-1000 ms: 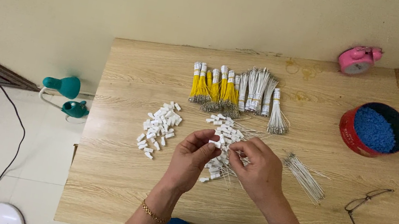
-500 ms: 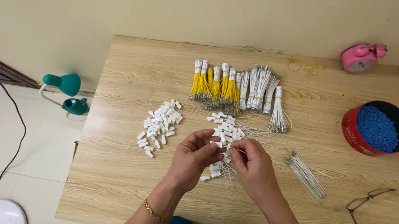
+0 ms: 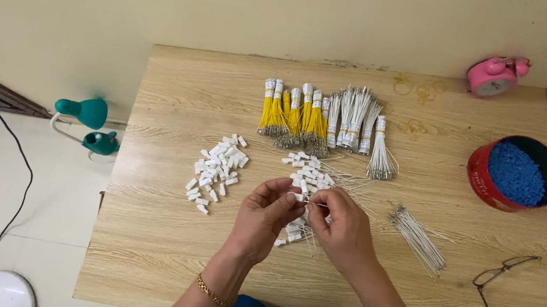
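Hands meet over the middle of the wooden table (image 3: 147, 243) as I watch from afar: my left hand (image 3: 262, 218) and right hand (image 3: 343, 230) pinch a thin white wire (image 3: 310, 202) between closed fingertips, above a heap of wired plugs (image 3: 311, 174). Loose white plugs (image 3: 215, 170) lie just left; yellow wire bundles (image 3: 291, 113) sit beyond.

yellow wire bundles (image 3: 293, 114), white connectors (image 3: 216, 168), blue beads (image 3: 516, 174), pink clock (image 3: 494, 76)

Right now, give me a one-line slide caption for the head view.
Left hand and right hand pinch a thin white wire above a wooden table, beside loose white connectors.
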